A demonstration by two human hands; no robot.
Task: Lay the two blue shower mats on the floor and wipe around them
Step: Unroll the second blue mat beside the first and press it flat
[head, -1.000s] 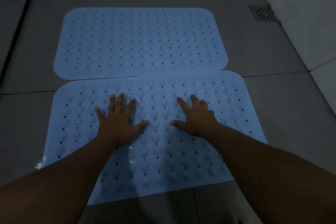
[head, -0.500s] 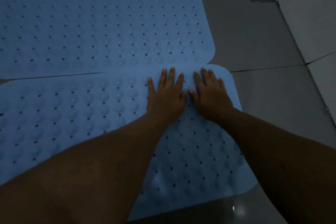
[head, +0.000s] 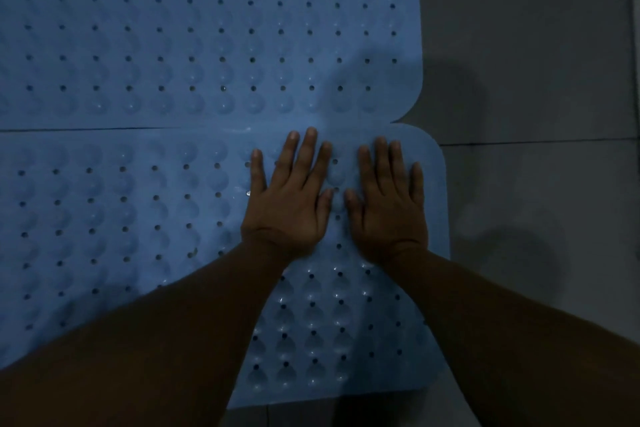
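Both palms pressed flat on the near blue mat.

We laid our left hand (head: pixel 289 199) and right hand (head: pixel 388 201) side by side, fingers straight, grasping nothing, on the near mat (head: pixel 121 218) close to its far right corner; the far mat (head: pixel 207 28) lay touching its far edge on the grey tiled floor (head: pixel 536 184).

far blue mat (head: pixel 207 31), near blue mat (head: pixel 121 204), flat, edges touching

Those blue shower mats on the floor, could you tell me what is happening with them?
A person presses both palms flat on the near mat, left hand beside right hand, close to its far right corner. The far mat lies flat just beyond, edges meeting. Grey floor tiles show to the right.
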